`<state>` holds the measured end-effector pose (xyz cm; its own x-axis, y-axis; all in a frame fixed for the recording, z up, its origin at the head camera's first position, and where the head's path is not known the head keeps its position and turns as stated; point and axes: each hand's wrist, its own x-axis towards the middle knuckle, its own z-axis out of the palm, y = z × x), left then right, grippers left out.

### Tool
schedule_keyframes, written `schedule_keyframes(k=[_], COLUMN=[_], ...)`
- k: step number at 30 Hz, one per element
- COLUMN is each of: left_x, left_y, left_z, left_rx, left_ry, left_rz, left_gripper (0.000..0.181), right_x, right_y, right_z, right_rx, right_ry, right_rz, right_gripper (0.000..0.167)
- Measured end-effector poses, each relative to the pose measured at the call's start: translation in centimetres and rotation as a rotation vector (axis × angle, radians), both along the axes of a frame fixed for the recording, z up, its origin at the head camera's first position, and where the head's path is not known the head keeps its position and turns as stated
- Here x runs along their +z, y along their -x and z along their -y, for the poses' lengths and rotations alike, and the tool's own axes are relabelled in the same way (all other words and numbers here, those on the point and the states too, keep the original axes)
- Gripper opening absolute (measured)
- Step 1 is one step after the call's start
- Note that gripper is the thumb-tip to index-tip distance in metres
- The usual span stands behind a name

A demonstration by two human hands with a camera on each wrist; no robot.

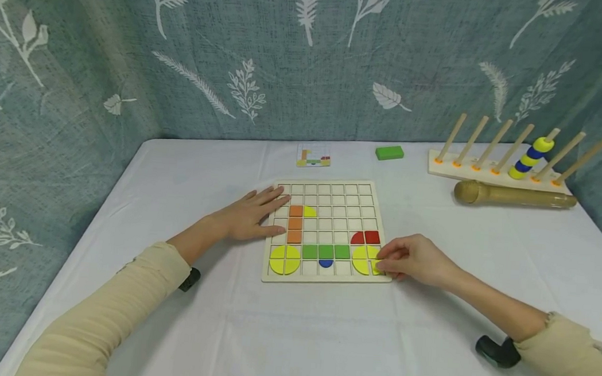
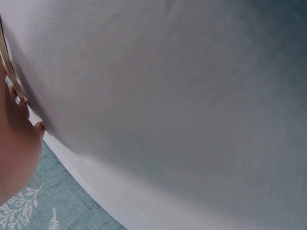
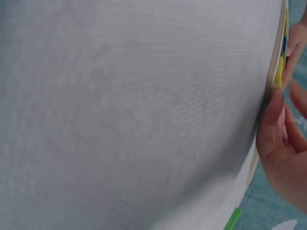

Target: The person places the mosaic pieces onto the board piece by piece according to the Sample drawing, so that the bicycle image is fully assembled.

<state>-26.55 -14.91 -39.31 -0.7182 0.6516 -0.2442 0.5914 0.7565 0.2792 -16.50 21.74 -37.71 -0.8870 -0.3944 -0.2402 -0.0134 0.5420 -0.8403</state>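
A wooden grid board (image 1: 323,280) lies on the white table with coloured flat pieces in its cells. My left hand (image 1: 250,215) rests spread on the board's left edge, fingers straight. At the lower right corner my right hand (image 1: 420,261) pinches a yellow quarter-circle piece (image 1: 376,267) between thumb and fingers. Beside that piece lie other yellow quarter circles (image 1: 361,259). Red pieces (image 1: 372,237) sit above them, green squares (image 1: 325,251) run along the lower middle, and a blue half circle (image 1: 325,264) lies below. Orange squares (image 1: 295,223) form a column on the left. The right wrist view shows the right hand (image 3: 283,148) at the board's edge.
Behind the board lies a small pattern card (image 1: 314,155). A green block (image 1: 389,153) is at the back. To the right stand a wooden peg rack (image 1: 442,167) with blue and yellow beads (image 1: 531,158), and a brown stick with a knob end (image 1: 515,196).
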Motion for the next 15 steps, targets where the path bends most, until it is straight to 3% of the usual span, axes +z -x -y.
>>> schedule_keyframes(k=[4,8,12,15], left_x=[-0.1,-0.1,-0.2,-0.2], left_y=[0.0,0.0,0.0,-0.1], left_z=[0.0,0.0,0.1,0.0], left_rx=[-0.005,-0.004,-0.002,-0.006], left_ry=[-0.005,-0.003,-0.008,-0.018], left_rz=[0.001,-0.003,-0.005,0.003], left_gripper=[0.082,0.083,0.082,0.081], right_x=[0.1,0.4,0.0,-0.5], right_y=[0.1,0.5,1.0,1.3], right_z=[0.0,-0.2,-0.9,-2.1], right_rx=[0.015,0.012,0.016,0.086], right_ry=[0.003,0.025,0.104,0.211], right_rz=[0.03,0.119,0.24,0.352], right_gripper=[0.022,0.03,0.039,0.044])
